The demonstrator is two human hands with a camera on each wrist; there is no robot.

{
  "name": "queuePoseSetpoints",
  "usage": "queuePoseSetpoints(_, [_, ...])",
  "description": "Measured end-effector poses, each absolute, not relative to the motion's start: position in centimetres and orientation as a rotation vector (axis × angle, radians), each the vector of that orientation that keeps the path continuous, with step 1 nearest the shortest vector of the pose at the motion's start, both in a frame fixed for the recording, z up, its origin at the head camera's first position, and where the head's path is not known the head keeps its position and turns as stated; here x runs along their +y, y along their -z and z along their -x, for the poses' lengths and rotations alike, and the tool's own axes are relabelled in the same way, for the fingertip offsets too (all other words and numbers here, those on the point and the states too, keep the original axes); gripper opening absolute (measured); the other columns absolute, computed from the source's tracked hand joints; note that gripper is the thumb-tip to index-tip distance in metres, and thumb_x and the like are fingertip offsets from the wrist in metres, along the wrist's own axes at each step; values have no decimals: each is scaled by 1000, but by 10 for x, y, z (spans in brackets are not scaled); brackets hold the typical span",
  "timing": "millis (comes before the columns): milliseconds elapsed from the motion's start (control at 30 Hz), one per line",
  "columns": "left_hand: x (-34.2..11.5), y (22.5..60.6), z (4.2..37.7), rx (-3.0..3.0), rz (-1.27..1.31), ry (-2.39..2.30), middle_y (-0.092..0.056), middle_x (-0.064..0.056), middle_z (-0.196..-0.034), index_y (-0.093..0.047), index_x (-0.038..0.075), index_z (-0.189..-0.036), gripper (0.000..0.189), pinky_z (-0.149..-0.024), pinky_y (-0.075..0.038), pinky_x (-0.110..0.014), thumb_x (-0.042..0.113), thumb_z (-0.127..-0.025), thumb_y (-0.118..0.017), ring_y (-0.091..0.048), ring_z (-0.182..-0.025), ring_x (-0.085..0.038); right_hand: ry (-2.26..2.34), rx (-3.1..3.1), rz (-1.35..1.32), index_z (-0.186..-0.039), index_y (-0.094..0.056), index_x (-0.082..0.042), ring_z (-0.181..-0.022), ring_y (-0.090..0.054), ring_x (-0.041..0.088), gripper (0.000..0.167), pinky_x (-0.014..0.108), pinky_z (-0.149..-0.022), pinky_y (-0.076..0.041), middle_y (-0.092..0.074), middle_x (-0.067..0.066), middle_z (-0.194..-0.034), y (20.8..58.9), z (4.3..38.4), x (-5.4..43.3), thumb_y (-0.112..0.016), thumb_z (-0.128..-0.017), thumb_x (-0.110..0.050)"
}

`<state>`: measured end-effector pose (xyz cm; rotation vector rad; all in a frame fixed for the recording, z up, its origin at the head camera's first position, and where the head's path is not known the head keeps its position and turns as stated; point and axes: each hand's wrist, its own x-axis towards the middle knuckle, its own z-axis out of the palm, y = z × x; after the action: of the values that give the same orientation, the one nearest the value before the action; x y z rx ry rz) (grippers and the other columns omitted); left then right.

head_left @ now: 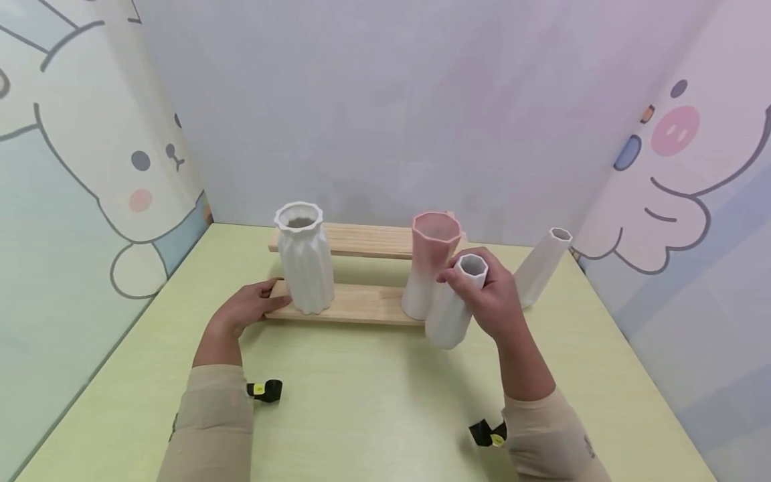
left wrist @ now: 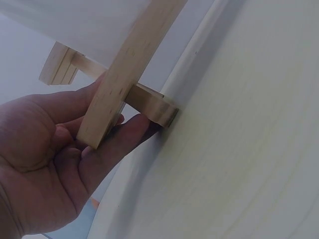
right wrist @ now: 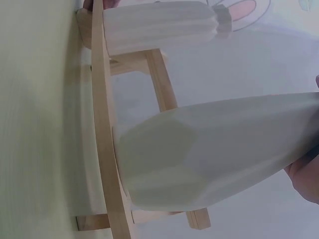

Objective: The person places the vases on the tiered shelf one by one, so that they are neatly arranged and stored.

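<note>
My left hand (head_left: pixel 247 308) grips the left end of the lower board of a two-tier wooden rack (head_left: pixel 367 302), thumb on top and fingers underneath. In the left wrist view the fingers (left wrist: pixel 112 152) curl under the board beside its foot. My right hand (head_left: pixel 498 301) holds a slim white vase (head_left: pixel 447 325) near its mouth. This vase tilts, its base toward the front right of the rack; in the right wrist view it overlaps the lower board. A white fluted vase (head_left: pixel 306 268) stands on the lower board's left part, and a pink-and-white vase (head_left: pixel 423 274) toward its right.
Another slim white vase (head_left: pixel 542 266) stands on the pale green table (head_left: pixel 355 408) at the right, beyond my right hand. Behind the rack rises a plain grey wall (head_left: pixel 385 120). Side panels with cartoon animals border the table left and right. Black wrist straps show at both sleeves.
</note>
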<state>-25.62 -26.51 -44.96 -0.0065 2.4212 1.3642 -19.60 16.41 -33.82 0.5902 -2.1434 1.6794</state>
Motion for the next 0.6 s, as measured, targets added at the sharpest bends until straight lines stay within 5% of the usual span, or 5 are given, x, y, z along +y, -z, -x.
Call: queuePoseSetpoints(600, [-267, 452, 256, 2423, 10, -1382, -20, -22, -161, -14, 13, -159, 100, -111, -36, -56, 58, -87, -66, -29, -144, -43, -1669, -2192, -680, -96, -62, -7, -80, -64, 16, 12, 32, -70, -54, -72, -8, -83, 343, 197, 130, -72, -89, -12])
